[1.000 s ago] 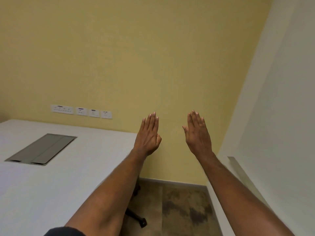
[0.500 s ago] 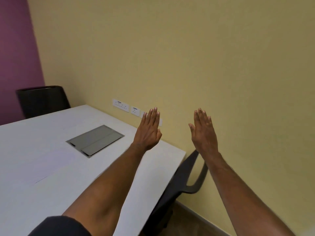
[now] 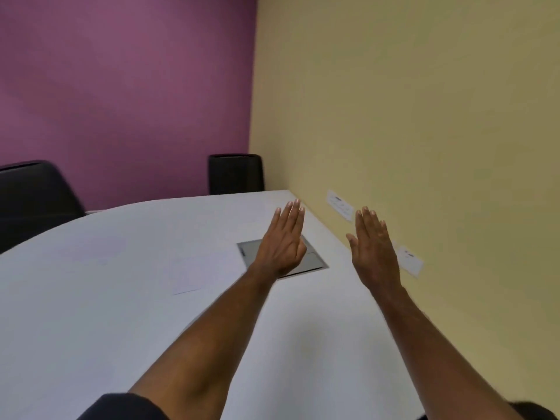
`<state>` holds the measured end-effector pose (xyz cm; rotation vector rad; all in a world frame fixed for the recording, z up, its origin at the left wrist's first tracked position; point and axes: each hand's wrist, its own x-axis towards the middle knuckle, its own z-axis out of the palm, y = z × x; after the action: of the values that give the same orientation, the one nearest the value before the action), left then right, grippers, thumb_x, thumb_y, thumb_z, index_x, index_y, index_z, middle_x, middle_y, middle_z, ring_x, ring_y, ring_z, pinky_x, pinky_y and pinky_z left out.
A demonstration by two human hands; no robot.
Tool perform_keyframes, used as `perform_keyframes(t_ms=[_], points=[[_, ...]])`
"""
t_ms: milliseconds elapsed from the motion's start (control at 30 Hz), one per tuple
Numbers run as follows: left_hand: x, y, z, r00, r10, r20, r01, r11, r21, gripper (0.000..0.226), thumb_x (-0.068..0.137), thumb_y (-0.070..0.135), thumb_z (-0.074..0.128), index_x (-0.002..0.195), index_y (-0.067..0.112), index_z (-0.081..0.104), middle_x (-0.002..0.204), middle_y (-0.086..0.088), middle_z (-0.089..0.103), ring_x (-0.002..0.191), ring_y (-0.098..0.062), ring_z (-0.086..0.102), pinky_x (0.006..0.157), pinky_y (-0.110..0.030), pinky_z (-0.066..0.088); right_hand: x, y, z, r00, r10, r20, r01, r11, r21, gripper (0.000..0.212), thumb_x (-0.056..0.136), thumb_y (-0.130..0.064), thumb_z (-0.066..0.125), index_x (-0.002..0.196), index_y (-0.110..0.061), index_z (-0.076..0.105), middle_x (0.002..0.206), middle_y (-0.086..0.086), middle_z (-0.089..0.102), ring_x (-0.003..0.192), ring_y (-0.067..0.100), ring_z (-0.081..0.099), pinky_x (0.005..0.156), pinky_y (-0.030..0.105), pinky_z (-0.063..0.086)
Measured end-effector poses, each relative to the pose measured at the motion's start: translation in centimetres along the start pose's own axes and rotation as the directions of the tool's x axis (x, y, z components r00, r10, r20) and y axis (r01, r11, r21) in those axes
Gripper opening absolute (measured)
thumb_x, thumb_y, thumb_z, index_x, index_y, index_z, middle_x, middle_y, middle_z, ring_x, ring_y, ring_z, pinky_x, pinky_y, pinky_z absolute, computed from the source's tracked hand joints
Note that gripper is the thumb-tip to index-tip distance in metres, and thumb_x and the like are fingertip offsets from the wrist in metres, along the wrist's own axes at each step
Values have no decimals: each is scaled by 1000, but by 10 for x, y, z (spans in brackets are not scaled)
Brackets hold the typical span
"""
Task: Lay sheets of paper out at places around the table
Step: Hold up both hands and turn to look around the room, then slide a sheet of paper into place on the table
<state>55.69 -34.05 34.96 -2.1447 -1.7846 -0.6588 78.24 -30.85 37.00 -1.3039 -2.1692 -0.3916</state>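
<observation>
At the far left edge of my view, a black chair point(image 3: 33, 201) stands behind the curved rim of the white desk point(image 3: 91, 328), against the purple wall point(image 3: 121, 86). Moving right across the desk, I make out a sheet of paper point(image 3: 200, 268) lying flat on the surface, white on white, so I find it only by the thin dark line along its near edge; a second faint pale patch sits further left, but I cannot tell whether that is another sheet. Just beyond the sheet's right corner, a grey hatch plate point(image 3: 312, 262) is set flush into the desk. My left hand point(image 3: 283, 244) hangs in the air over that plate, palm down, fingers point(image 3: 291, 216) stretched straight and close together, holding nothing. Behind it, at the far end of the desk, a second black chair point(image 3: 235, 174) stands in the corner where the purple wall meets the yellow wall point(image 3: 424, 116). Further right, my right hand point(image 3: 374, 250) is raised beside the desk's edge, well apart from the paper, its fingers likewise straight and released, empty. Behind it, white socket plates point(image 3: 339, 204) run along the yellow wall just above desk level. Both forearms are bare, with dark sleeves at the bottom edge.
</observation>
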Motion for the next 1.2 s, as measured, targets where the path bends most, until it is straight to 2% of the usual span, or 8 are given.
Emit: perform_keyframes(t_ms=[167,367,533,767,933,1067,1133,1200], points=[[-27,-80,12,986,-168,12,166,983,79,70,96,26,29,157,5,3,167,-16,-4,155,-28,-6,127,-46,3,42,-48,69,991,-127,46,119,983,136,57,105,-32,32,151,0,33,159,19,31,150,32,27,124,46,20],[-59,-173,28,963,-262,67,253,960,120,68,98,35,18,158,9,3,167,-12,-5,155,-25,-7,127,-46,5,75,-116,141,968,-226,111,192,948,255,62,104,-40,18,155,-4,24,164,15,21,153,28,17,126,43,13],[-61,-243,59,939,-328,102,316,942,116,68,98,36,16,158,9,0,167,-11,-7,155,-25,-9,127,-47,4,99,-150,212,946,-262,190,205,939,275,59,106,-35,28,156,-6,19,165,12,14,154,26,10,126,41,8],[-54,-327,133,908,-380,175,371,925,79,69,96,37,13,158,6,4,167,-13,-4,155,-26,-5,127,-47,6,124,-185,316,913,-250,322,150,940,306,57,105,-33,35,154,-4,26,163,14,23,152,29,19,125,45,17],[-55,-385,198,895,-382,230,378,924,66,68,100,42,17,157,6,9,167,-13,1,155,-28,-1,126,-49,7,124,-199,393,874,-236,424,90,937,337,67,104,-46,17,147,1,40,155,18,38,146,34,34,120,49,26],[-62,-433,255,870,-403,284,389,915,107,72,100,51,11,157,7,11,166,-12,-1,155,-29,-2,126,-47,5,109,-203,464,856,-187,482,35,951,306,70,102,-49,18,149,-2,37,157,16,35,147,32,33,121,47,23],[-66,-453,284,852,-400,337,379,916,130,73,100,52,10,157,7,11,166,-13,-1,154,-30,-3,126,-47,5,98,-204,500,843,-169,510,14,956,293,75,101,-54,9,152,-4,33,160,13,28,150,28,26,124,42,15],[-71,-468,312,835,-383,395,355,924,145,73,100,53,13,157,6,13,166,-14,0,154,-31,-1,126,-49,6,82,-204,533,822,-124,556,-34,964,265,67,103,-49,20,155,-7,23,164,8,15,153,25,15,125,35,3]])
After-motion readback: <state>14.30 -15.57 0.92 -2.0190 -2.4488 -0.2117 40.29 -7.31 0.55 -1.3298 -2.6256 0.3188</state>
